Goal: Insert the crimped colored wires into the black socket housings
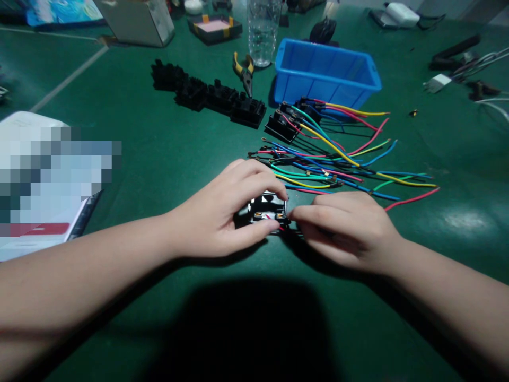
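Green tabletop (131,159), your work surface. Blue plastic bin (314,82), ribbed, beyond your hands. Printed item (63,196), far L, red band; text pixelated, can't be read. Your L hand (234,209): partly closed, thumb & fingers clamped on blk. socket-type module. Your R hand (353,228): fingers curled shut, tips just beside module's R edge; can't tell if wire is pinched. Multicol. wires (401,180), w/ terminals, just beyond hands. Blk. socket-type module (270,201): on/just above tabletop, betw. L thumb & fingers, L of R fingertips. Brass contacts (280,216) showing in it.
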Action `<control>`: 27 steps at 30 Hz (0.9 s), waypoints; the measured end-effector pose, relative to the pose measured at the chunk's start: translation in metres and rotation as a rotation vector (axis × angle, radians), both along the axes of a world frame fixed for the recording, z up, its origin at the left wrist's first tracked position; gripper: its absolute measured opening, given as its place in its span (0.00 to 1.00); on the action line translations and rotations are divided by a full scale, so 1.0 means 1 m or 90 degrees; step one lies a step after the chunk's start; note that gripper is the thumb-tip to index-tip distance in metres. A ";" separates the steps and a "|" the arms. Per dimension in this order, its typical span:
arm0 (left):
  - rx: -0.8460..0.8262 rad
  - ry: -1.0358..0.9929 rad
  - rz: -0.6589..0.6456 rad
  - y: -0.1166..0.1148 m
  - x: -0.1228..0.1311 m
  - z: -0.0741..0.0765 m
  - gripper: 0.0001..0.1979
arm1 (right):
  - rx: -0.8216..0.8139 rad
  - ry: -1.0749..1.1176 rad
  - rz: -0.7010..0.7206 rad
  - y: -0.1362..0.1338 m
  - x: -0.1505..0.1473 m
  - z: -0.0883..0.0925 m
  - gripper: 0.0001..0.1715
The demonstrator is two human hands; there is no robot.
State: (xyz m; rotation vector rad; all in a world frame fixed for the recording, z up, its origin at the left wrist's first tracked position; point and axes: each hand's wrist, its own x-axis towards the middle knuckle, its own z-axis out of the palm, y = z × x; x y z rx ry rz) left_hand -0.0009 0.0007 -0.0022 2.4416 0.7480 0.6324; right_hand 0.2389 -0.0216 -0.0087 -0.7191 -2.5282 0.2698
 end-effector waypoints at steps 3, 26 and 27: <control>0.030 -0.013 0.005 -0.001 -0.001 0.002 0.09 | -0.006 -0.006 0.001 0.000 0.000 0.001 0.08; 0.200 -0.038 -0.027 -0.001 -0.006 -0.002 0.14 | -0.015 -0.009 0.017 0.002 0.000 0.002 0.07; 0.204 -0.034 -0.032 0.000 -0.006 -0.003 0.14 | -0.016 -0.011 0.017 0.002 0.001 0.002 0.07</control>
